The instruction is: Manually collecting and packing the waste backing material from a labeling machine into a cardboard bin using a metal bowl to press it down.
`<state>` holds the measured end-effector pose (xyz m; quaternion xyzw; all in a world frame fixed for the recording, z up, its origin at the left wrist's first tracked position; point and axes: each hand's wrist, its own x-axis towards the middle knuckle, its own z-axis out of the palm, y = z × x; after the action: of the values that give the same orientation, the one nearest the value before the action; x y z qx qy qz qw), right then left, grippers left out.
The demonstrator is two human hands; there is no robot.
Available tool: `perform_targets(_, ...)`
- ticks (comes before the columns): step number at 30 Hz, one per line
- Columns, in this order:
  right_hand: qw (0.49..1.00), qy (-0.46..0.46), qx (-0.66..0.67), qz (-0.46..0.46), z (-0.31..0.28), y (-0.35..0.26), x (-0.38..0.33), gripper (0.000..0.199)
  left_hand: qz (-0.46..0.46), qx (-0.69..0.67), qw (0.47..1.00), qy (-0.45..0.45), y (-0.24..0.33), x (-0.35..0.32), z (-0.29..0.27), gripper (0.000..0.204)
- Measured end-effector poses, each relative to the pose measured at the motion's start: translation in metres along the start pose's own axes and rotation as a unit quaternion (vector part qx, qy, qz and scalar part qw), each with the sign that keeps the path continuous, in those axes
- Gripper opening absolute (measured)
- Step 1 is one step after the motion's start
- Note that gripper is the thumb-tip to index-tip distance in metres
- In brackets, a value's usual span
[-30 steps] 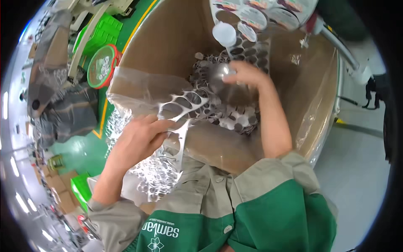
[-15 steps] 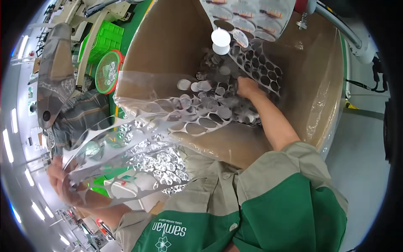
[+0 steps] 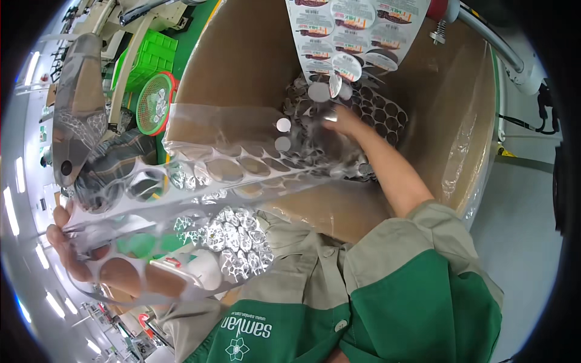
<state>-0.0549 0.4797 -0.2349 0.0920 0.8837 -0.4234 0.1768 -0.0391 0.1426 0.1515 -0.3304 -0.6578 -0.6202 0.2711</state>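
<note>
My left hand (image 3: 63, 242) is out at the far left, its fingers closed round the end of a clear perforated plastic sheet (image 3: 209, 202). Large round holes run along this sheet, which stretches across to a big lined carton (image 3: 236, 66). Inside the carton my right hand (image 3: 346, 123) is among loose round discs (image 3: 283, 143) and scraps; motion smears its fingers. Beside that hand lies a dark-holed web (image 3: 381, 115). From above hangs a printed sheet (image 3: 351, 30) of round lids, a few lids (image 3: 346, 66) peeling off its lower end.
A red-rimmed green basket (image 3: 156, 103) holding clear pieces stands left of the carton, near a bright green crate (image 3: 151, 57). Shiny punched scrap (image 3: 236, 239) lies below the sheet. A metal machine arm (image 3: 493, 36) reaches in at the upper right.
My left hand has moved outward to the left, drawing the clear sheet longer. My right hand has shifted left and slightly up. More of the printed sheet hangs into the carton, and discs have dropped.
</note>
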Motion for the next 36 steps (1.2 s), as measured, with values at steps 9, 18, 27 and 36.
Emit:
perform_targets(9,0.984,-0.002,0.039,-0.171,-0.028,-0.038,-0.018,0.032,-0.32,0.108,0.93,0.144,-0.031,0.004,-0.146,0.04)
perform_targets(18,0.587,0.194,0.782,-0.076,-0.015,0.075,0.0,0.045,-0.152,0.272,0.923,0.224,-0.004,-0.098,-0.294,0.038)
perform_targets(27,0.985,-0.017,-0.115,0.124,0.039,0.057,-0.035,0.038,-0.237,0.469,0.837,-0.15,-0.062,-0.062,-0.118,0.039)
perform_targets(36,0.962,0.153,0.109,-0.2,-0.089,-0.123,-0.042,0.031,-0.235,0.25,0.626,-0.7,-0.077,-0.084,0.103,0.058)
